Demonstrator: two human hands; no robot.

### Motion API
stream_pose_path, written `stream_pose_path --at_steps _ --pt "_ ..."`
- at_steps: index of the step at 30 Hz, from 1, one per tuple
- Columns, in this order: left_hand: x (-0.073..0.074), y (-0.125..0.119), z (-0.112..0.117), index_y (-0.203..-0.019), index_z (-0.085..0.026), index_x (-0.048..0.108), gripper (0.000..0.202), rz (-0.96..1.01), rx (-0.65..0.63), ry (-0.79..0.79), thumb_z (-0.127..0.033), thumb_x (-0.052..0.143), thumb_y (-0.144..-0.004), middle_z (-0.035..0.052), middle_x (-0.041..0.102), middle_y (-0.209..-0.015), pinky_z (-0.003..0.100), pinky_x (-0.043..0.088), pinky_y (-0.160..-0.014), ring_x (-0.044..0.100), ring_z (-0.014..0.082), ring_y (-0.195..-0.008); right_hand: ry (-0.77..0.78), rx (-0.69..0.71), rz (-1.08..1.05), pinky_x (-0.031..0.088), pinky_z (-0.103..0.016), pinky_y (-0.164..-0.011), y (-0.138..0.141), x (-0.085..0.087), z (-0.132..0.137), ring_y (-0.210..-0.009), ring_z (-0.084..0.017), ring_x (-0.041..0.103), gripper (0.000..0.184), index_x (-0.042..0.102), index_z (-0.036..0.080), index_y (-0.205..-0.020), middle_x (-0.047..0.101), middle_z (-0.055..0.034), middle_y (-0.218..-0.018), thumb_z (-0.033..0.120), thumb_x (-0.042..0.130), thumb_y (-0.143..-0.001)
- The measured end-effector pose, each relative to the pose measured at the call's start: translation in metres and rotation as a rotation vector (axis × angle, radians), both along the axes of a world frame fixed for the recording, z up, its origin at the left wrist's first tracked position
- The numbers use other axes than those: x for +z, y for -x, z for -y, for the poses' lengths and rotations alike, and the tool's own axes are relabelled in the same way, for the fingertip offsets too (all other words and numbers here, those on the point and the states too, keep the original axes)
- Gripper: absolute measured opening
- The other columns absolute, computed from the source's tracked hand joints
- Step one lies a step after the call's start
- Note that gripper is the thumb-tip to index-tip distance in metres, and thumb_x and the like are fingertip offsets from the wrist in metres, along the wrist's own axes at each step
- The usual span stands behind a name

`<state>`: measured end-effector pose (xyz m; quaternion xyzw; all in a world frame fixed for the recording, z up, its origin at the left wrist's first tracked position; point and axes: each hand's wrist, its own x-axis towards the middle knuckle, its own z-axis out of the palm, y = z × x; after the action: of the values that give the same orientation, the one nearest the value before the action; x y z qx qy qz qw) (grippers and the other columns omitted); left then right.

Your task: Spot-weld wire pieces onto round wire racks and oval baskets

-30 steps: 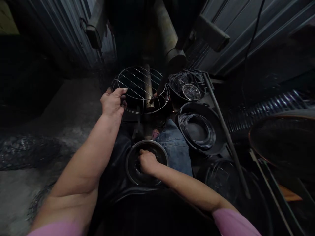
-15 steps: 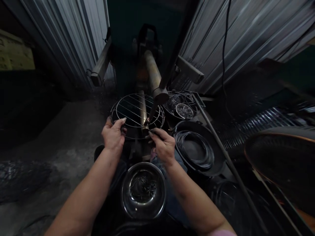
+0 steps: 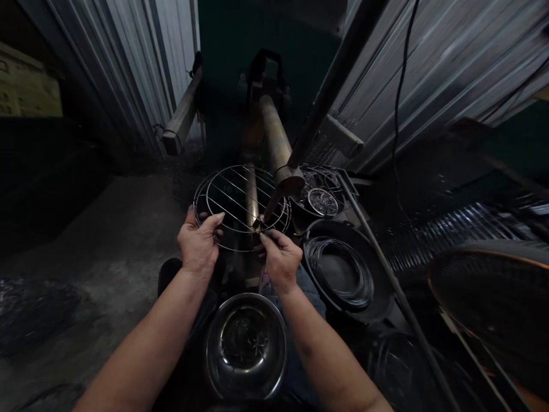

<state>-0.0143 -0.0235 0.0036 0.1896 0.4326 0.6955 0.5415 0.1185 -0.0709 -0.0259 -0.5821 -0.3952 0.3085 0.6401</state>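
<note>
A round wire rack (image 3: 234,197) with parallel cross wires lies over the lower arm (image 3: 251,194) of a welding machine. My left hand (image 3: 198,245) grips the rack's near-left rim, fingers curled over the wire. My right hand (image 3: 279,258) is closed in a pinch at the rack's near-right rim, just below the pointed upper electrode (image 3: 274,200). What the pinch holds is too small to make out. A steel bowl (image 3: 246,346) with small wire pieces in it rests on my lap, below both hands.
A dark pan holding stacked wire rings (image 3: 343,272) sits to the right. Behind it lies a tray of more wire parts (image 3: 319,194). A long metal lever (image 3: 386,269) runs diagonally at right. Corrugated metal walls (image 3: 128,68) close both sides. Concrete floor (image 3: 98,240) lies left.
My right hand left the steel bowl and rose to the rack's near-right rim, closing in a pinch by the electrode. My left hand kept its grip on the rack.
</note>
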Motion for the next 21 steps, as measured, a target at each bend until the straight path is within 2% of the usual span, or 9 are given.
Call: stream_pose_path --at_steps 10,21 --pt "-0.001 -0.001 -0.012 -0.085 -0.018 0.057 0.048 0.009 0.001 0.051 -0.020 0.081 -0.044 -0.0043 0.051 -0.074 0.018 0.036 -0.042 0.050 0.0075 -0.055 0.008 -0.029 -0.026 0.047 -0.023 -0.044 0.002 0.011 -0.005 -0.047 -0.014 0.059 0.022 0.068 0.015 -0.075 0.063 0.0005 -0.058 0.036 0.067 -0.069" --pt "0.001 -0.006 -0.023 -0.082 -0.018 0.053 0.049 0.016 -0.007 0.078 -0.020 0.081 -0.043 -0.0050 0.052 -0.069 0.018 0.035 -0.042 0.049 0.0079 -0.054 0.048 -0.002 -0.077 0.046 -0.022 -0.040 -0.001 0.025 -0.014 -0.044 -0.013 0.058 0.022 0.067 0.015 -0.070 0.061 0.0022 -0.052 0.037 0.067 -0.067"
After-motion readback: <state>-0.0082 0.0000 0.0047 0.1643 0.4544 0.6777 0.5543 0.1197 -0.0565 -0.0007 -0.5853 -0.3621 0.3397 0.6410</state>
